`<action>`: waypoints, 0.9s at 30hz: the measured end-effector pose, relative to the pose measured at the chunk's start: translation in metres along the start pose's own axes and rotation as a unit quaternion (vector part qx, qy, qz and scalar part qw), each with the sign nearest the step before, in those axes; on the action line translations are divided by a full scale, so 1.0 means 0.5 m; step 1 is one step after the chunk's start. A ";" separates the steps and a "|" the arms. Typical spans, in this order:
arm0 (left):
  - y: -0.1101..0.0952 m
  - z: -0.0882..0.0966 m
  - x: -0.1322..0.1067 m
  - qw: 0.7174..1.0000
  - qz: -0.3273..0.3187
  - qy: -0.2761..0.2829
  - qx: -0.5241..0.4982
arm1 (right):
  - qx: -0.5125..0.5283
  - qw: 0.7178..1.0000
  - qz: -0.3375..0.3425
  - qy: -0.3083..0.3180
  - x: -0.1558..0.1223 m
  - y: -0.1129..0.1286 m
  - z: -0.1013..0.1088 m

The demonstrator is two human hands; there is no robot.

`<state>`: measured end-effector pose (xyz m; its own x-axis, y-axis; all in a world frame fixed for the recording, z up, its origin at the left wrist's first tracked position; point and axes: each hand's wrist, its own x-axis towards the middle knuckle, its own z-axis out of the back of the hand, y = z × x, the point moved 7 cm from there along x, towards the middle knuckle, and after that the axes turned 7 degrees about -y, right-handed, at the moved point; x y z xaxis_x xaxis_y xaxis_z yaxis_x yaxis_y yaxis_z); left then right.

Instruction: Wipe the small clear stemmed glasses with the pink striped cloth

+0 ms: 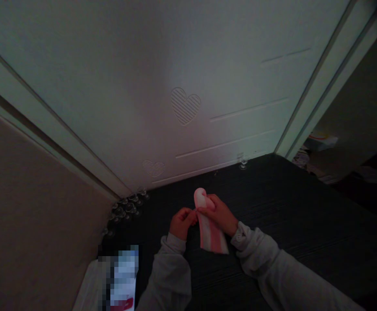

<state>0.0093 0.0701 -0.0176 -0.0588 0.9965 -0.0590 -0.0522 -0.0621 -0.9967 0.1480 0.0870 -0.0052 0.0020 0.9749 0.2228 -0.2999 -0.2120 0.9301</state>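
Over the dark tabletop, a pink and white striped cloth (212,236) hangs from my right hand (222,214), whose fingers and thumb are closed around its upper part. The top of the cloth is folded over into a rounded loop, and its lower end hangs loose. My left hand (181,223) is close against the cloth's left edge, thumb and fingers pinched together. Something small may be between those fingertips, but it is too dark and small to name. Whether anything is wrapped inside the cloth is hidden.
Several small stemmed glasses (130,208) stand at the table's left corner. One more glass (243,163) is at the back right, by the white door (126,108) with carved hearts. A lit, blurred-out screen (123,276) is at lower left. The dark table (289,224) extends right.
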 end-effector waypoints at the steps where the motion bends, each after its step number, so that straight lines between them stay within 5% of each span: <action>1: 0.001 -0.001 -0.001 1.000 -0.001 0.003 0.006 | -0.003 1.000 0.002 -0.002 0.000 0.001 0.000; 27: -0.009 -0.007 -0.010 1.000 0.011 0.014 -0.013 | -0.003 1.000 0.018 -0.022 -0.003 0.019 0.015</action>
<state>0.0134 0.0655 -0.0128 -0.0312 0.9962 -0.0815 -0.0256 -0.0823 -0.9963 0.1521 0.0831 0.0054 0.0333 0.9625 0.2691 -0.3066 -0.2464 0.9194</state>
